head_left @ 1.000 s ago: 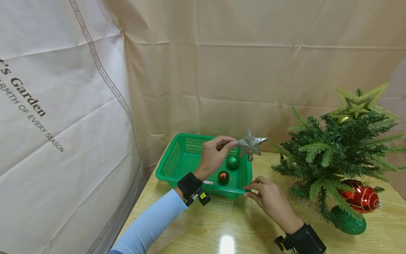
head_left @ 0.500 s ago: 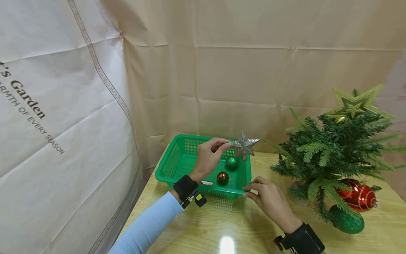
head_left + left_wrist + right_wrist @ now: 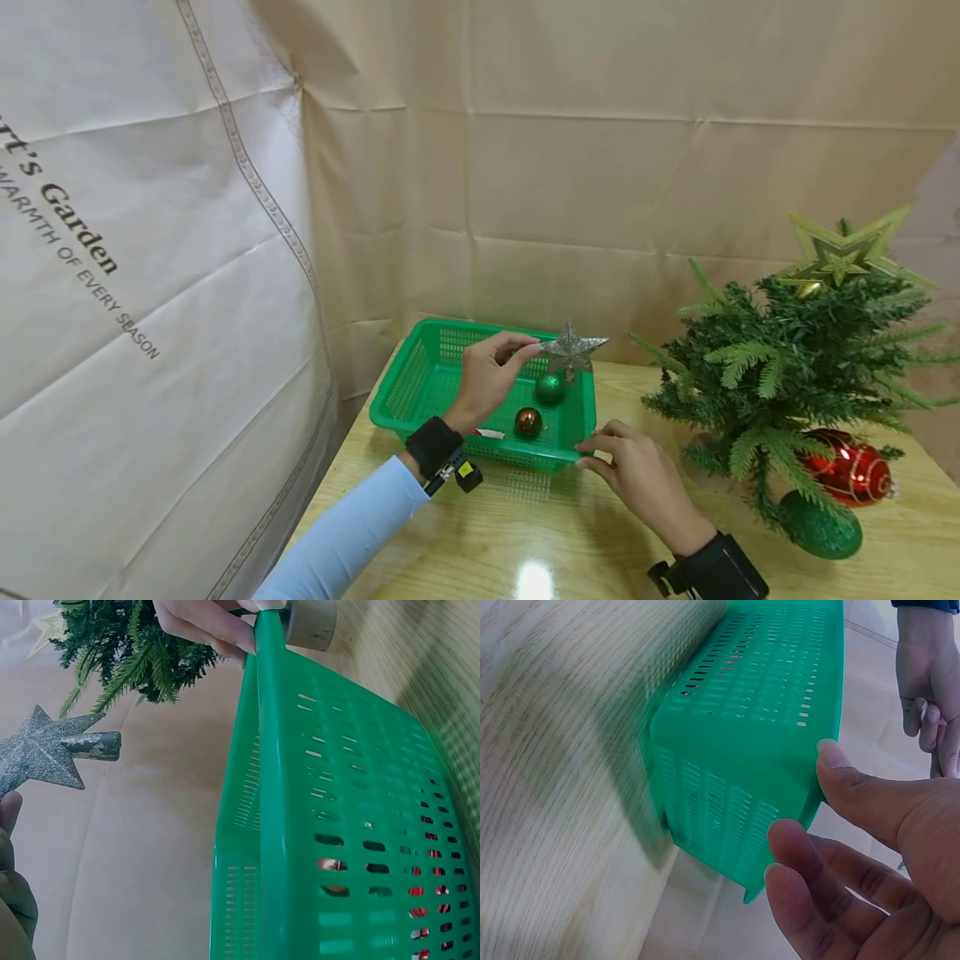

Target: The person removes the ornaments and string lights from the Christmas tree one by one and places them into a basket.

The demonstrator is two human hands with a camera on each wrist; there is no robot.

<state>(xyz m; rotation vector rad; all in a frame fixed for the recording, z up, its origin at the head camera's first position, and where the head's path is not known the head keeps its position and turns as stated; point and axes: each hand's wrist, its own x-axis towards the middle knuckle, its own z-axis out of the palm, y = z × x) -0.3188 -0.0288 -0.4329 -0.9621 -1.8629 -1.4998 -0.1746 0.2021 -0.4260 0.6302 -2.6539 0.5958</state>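
My left hand (image 3: 486,379) is raised over the green plastic basket (image 3: 412,379). Between thumb and fingers it pinches one point of a glittery silver star tree topper (image 3: 572,348), whose short hollow stem (image 3: 97,746) shows in the left wrist view. At the basket's near right corner, my right hand (image 3: 641,475) grips the rim, thumb (image 3: 836,761) on top and fingers at the side. Inside the basket lie a glittery green ball (image 3: 550,389), a shiny brown ball (image 3: 528,422) and a red-and-white item (image 3: 489,434) partly hidden by the left wrist.
A small artificial Christmas tree (image 3: 780,358) stands to the right, bearing a gold star (image 3: 842,260). Low on it are a red bauble (image 3: 862,475) and a green glittery ornament (image 3: 822,527). Beige cloth (image 3: 570,183) hangs behind the wooden table (image 3: 465,542).
The left hand has drifted left and the silver star has dropped slightly, now overlapping the green ball's top in the head view. The right hand stays on the basket's corner.
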